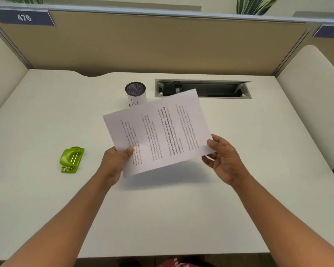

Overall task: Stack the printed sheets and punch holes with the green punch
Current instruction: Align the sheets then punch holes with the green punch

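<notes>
left hand [117, 160]: pinching the near-left corner of the printed sheets [158, 130], thumb on top, fingers hidden beneath.
right hand [223, 158]: thumb on the near-right corner and fingers curled under it, holding that edge in a looser pinch.
printed sheets: held in the air above the middle of the desk [181, 218], tilted and turned so the text runs sideways; a shadow lies on the desk below. how many sheets there are cannot be told.
how they handle: light, thin and floppy by the look of it; likely to sag or fan apart if held at one corner, so two opposite edges are the safer hold, with the edges tapped square before punching.
green punch [71, 159]: resting on the desk well to the left of the left hand, untouched.
beyond: a mesh-topped cup [135, 93] stands just behind the sheets, beside an open cable tray [202, 89]; a partition [162, 45] closes the back.
</notes>
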`<state>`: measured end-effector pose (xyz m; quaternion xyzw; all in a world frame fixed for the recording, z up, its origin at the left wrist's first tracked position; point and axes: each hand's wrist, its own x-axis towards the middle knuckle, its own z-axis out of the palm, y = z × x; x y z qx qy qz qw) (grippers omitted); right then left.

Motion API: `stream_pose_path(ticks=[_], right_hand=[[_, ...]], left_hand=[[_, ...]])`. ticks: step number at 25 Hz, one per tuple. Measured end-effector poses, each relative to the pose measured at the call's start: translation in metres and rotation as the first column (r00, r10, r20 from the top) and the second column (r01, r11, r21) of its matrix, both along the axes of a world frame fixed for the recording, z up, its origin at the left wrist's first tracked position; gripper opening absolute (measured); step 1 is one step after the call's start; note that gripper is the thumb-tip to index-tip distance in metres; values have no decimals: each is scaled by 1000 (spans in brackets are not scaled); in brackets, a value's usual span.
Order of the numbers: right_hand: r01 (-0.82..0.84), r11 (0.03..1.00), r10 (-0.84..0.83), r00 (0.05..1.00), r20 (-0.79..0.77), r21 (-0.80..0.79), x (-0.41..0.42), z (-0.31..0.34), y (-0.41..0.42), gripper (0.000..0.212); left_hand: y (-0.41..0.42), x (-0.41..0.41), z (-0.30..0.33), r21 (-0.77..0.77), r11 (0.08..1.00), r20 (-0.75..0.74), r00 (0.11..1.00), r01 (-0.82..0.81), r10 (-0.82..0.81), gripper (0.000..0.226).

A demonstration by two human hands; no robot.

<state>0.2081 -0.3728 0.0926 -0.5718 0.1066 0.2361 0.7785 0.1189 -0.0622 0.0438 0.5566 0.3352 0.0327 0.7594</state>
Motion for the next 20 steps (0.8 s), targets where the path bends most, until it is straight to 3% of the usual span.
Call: stream_pose_path(ticks=[2, 5, 8, 14, 17, 19, 20], right_hand=[[42, 985, -25, 995, -98, 169, -13, -6, 15, 18], [45, 970, -19, 994, -109, 241, -32, -6, 49, 21], [107, 968, -95, 993, -66, 227, -41, -1, 77, 31], [233, 965, -230, 973, -36, 121, -36, 2, 88, 28], [180, 983, -181, 983, 34, 47, -32, 3, 81, 25], [124, 992, -121, 988, 99, -23, -24, 6, 72, 24], [84, 994, -74, 989, 129, -70, -19, 8, 65, 24]], left_hand=[[-12, 2, 1, -112, 993, 22, 998, -48, 51, 24], [-39, 5, 1, -237, 968, 33, 995, -87, 98, 27], [-67, 6, 3, -326, 938, 40, 990, -115, 135, 27], [-90, -2, 5, -386, 911, 37, 984, -146, 174, 27], [-82, -2, 4, -373, 913, -6, 985, -164, 174, 34], [-67, 1, 6, -242, 943, -54, 973, -229, 223, 67], [-57, 3, 10, -97, 965, -82, 968, -245, 237, 86]])
